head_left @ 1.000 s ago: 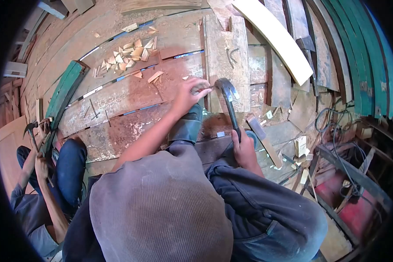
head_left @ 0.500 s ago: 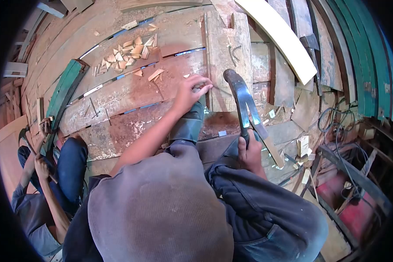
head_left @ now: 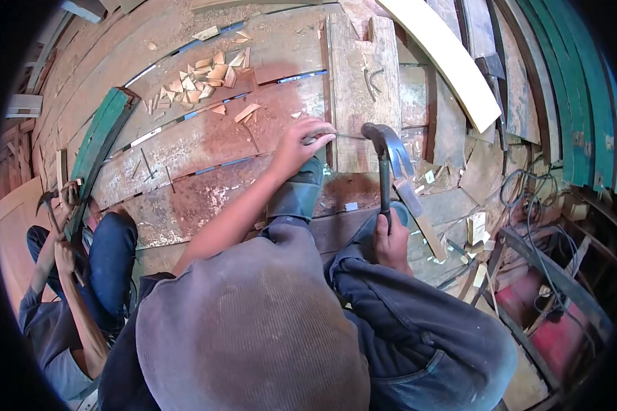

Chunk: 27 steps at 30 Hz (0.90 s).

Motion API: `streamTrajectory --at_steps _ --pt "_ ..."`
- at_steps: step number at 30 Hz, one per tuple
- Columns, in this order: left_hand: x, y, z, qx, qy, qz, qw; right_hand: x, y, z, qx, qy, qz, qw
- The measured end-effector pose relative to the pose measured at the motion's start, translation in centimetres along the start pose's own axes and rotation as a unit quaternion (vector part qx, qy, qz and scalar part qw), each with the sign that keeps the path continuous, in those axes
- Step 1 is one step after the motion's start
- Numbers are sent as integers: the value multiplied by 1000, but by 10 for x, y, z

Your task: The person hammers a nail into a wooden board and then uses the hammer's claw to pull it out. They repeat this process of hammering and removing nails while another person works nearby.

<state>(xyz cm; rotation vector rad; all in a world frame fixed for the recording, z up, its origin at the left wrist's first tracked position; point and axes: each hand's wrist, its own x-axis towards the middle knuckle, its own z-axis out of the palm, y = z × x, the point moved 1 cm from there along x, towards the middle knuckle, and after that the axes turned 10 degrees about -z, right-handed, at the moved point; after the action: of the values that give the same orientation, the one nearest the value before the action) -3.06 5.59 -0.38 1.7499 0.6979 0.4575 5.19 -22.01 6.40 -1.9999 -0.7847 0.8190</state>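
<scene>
My left hand [head_left: 300, 142] is stretched forward, its fingertips pinching a thin nail [head_left: 346, 136] against the near end of an upright weathered plank [head_left: 360, 75]. My right hand [head_left: 391, 241] grips the handle of a claw hammer [head_left: 385, 154], whose dark head hangs just right of the nail, above the plank's near end. My grey-clad knees fill the lower middle of the view, and my boot [head_left: 296, 192] rests on the reddish boards.
A pile of small wood wedges [head_left: 199, 81] lies at the far left. A green-painted board [head_left: 99, 147] leans on the left, beside another person [head_left: 62, 274] crouching with a hammer. A pale curved plank [head_left: 452, 58], green ribs [head_left: 583, 103] and tangled cables [head_left: 528, 198] crowd the right.
The hammer head rose off the plank and shifted right, then came back down near the nail. My left hand stayed pinched on the nail.
</scene>
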Motion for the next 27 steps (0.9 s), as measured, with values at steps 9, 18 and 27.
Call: streamTrajectory --at_steps 9,18,27 --pt "-2 2 -2 -21 -24 -59 998 2 -11 2 -46 -38 -74 995" --pt "-1 0 -2 -22 -29 -60 998 12 -20 -2 -62 -36 -35 997" --pt "0 0 0 -31 -30 -67 997 4 -9 -10 -53 -14 -79 995"
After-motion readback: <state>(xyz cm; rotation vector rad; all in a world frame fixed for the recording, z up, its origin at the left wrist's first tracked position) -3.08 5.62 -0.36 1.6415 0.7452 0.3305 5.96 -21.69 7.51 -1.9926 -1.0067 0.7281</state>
